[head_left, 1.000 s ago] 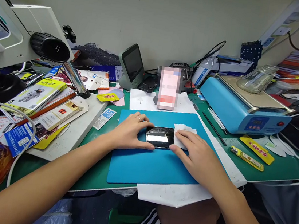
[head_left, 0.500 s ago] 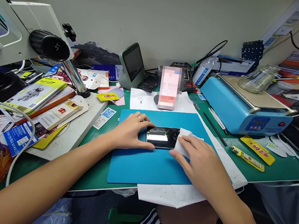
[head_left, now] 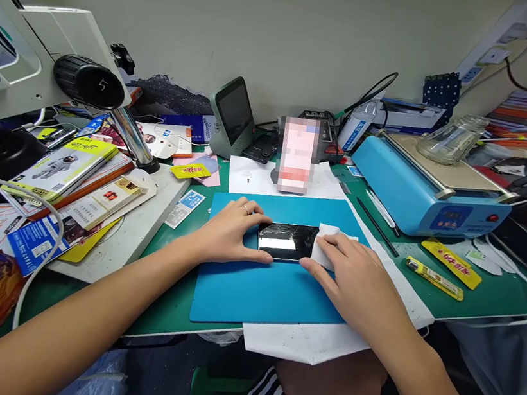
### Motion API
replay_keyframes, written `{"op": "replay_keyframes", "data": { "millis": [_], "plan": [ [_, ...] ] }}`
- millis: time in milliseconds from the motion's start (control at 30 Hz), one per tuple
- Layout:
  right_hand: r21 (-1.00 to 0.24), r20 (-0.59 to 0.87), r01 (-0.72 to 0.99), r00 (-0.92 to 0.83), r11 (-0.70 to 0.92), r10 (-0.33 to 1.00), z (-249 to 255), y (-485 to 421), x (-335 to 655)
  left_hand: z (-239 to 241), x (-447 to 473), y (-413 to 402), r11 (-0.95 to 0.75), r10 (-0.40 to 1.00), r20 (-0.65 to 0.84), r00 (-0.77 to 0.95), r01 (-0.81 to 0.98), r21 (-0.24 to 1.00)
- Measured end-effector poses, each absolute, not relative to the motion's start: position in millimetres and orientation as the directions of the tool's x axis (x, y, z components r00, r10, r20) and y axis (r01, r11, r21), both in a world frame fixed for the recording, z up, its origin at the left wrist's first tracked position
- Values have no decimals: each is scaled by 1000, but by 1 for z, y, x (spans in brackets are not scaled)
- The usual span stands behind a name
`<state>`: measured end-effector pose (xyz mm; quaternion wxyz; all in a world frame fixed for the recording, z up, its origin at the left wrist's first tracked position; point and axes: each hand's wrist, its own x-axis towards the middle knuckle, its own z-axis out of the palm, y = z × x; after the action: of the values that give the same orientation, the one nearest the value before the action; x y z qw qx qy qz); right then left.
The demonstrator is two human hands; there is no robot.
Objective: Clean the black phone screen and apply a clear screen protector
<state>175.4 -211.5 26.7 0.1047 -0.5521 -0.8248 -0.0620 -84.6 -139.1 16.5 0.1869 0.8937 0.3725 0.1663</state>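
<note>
A black glossy phone [head_left: 287, 241] lies sideways on the blue mat [head_left: 260, 294], its screen reflecting a bright strip of light. My left hand [head_left: 234, 231] grips its left end, fingers along the far edge and thumb along the near edge. Over the right end, my right hand [head_left: 351, 267] presses a folded white wipe [head_left: 324, 239] under its fingers, the thumb resting by the phone's near edge. Part of the wipe and the phone's right end are hidden beneath that hand.
White paper [head_left: 302, 345] sticks out under the mat. At right are a blue heating plate machine [head_left: 432, 190] with a glass jar [head_left: 453, 139], a black stick [head_left: 377, 227] and a yellow lighter [head_left: 434, 278]. A microscope arm [head_left: 85, 80] and stacked boxes [head_left: 66, 165] occupy the left.
My right hand and the wipe have shifted slightly to the right, baring a little more of the phone's screen. My left hand has kept its place on the phone.
</note>
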Motion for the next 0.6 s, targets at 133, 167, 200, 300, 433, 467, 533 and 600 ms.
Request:
{"op": "replay_keyframes", "data": {
  "millis": [133,167,200,300,433,467,533,600],
  "plan": [
    [-32,243,924,-362,380,900,28,-215,174,17,-84,-139,-653,727,157,668,603,458],
    [-38,240,925,-360,379,902,29,-213,173,17,-84,-140,-652,728,154,669,604,459],
    [-41,236,925,-358,377,904,29,-210,172,17,-84,-140,-650,729,150,668,605,460],
    [-33,205,932,-347,361,915,32,-201,168,17,-84,-140,-647,731,146,667,609,458],
    [-33,173,935,-343,354,923,34,-194,167,16,-84,-139,-653,728,154,668,606,454],
    [-35,170,934,-344,355,923,34,-193,168,16,-84,-139,-654,727,155,669,606,454],
    [-39,161,932,-349,359,923,35,-192,168,16,-84,-139,-653,728,156,668,607,453],
    [-50,147,928,-359,369,922,36,-191,169,16,-84,-139,-651,730,156,665,608,454]
  ]
}}
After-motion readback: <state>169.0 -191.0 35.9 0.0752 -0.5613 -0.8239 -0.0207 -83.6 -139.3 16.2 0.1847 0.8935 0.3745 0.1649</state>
